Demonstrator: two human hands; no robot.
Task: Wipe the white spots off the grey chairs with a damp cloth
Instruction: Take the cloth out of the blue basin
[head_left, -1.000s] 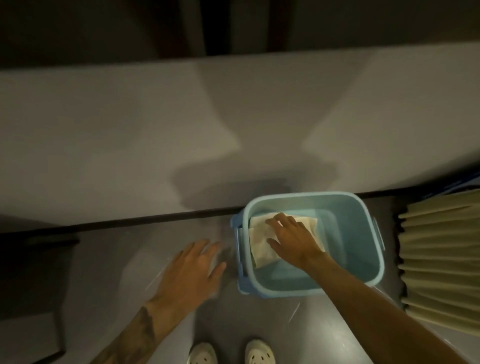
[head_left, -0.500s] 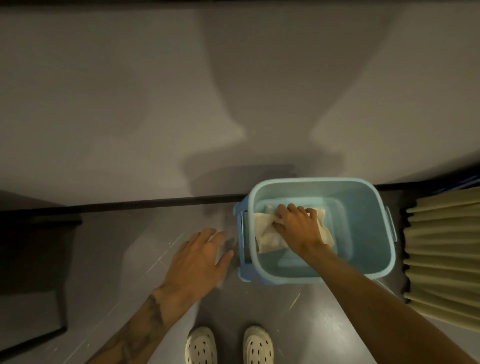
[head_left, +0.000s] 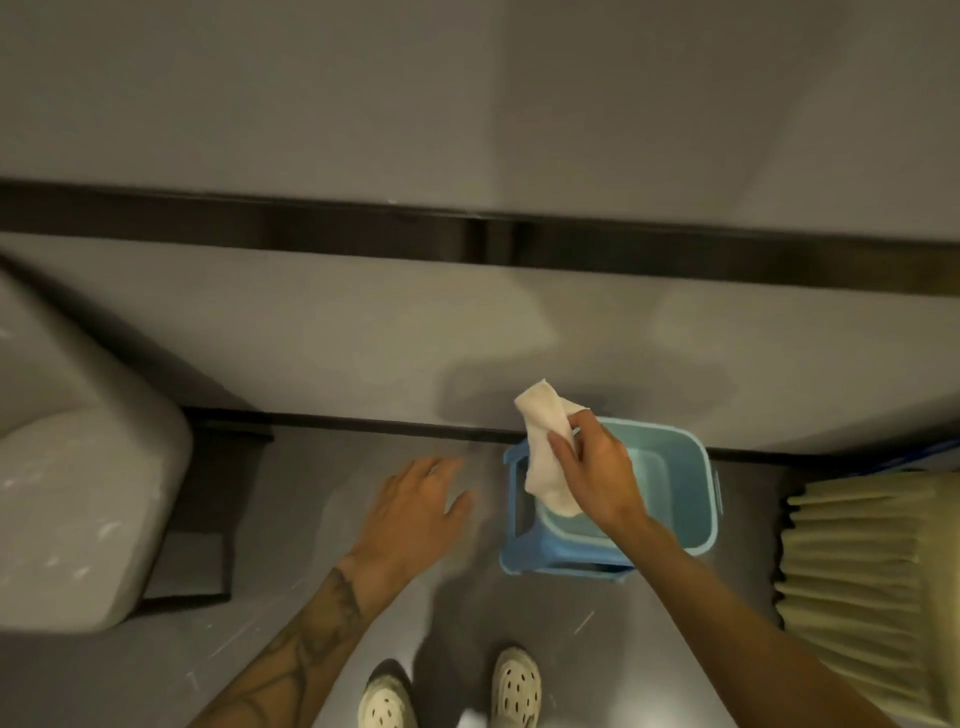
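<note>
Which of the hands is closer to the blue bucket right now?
The right hand. It hangs over the blue bucket, holding the cloth above its rim. The left hand is spread open beside the bucket, clear of it.

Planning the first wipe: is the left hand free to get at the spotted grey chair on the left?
Probably yes: the left hand is open and empty, with bare floor between it and the chair.

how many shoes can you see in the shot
2. The left shoe is at the bottom edge below the left hand; the right shoe is just beside it, below the blue bucket. Both are cut off by the frame.
</note>
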